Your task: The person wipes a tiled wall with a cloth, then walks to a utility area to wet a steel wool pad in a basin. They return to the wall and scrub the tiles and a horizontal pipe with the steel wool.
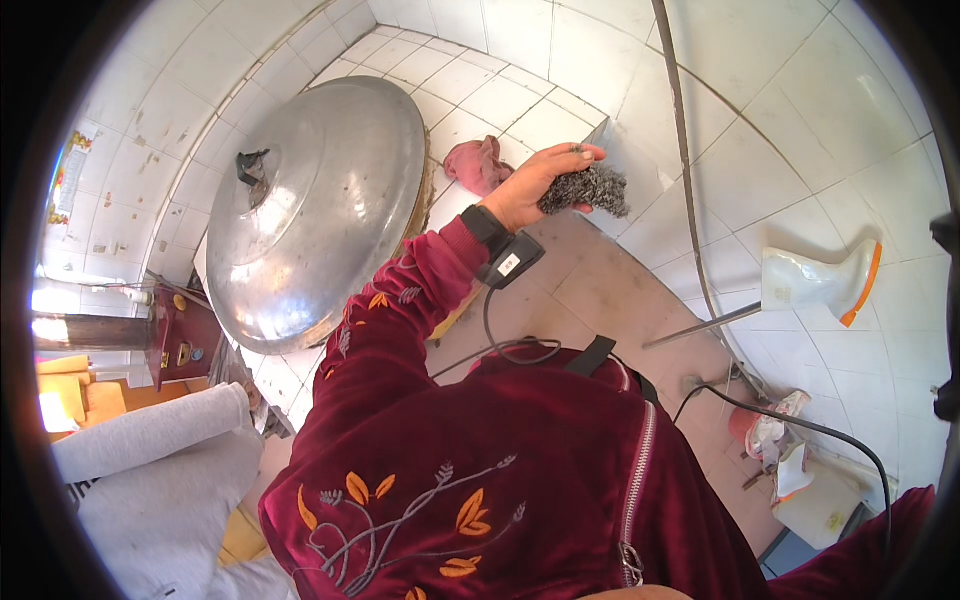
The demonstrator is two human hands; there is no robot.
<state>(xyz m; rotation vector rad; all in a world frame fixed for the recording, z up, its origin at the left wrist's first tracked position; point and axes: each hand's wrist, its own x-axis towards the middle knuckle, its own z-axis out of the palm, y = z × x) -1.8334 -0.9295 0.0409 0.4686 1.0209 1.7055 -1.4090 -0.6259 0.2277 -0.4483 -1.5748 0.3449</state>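
Note:
My left hand [529,180] is wrapped around a dark wad of steel wool [592,191], held near the tiled wall. A black strap with a small device [511,259] is on that wrist, with a cable running from it. Beside the hand, a crumpled pink cloth [478,165] lies on the white-tiled counter [499,97]. To the left is a large domed metal lid [330,210], with black material tied at its knob [253,169]. My right hand is out of view; only the maroon right sleeve [862,551] appears at the lower right edge.
Another person's grey sleeve [157,427] is at the lower left, near a dark red box [180,337] and a pipe [90,331]. A cable [682,135] hangs along the right wall. A white plastic piece with an orange edge [814,281] and a plastic container [817,510] are at right.

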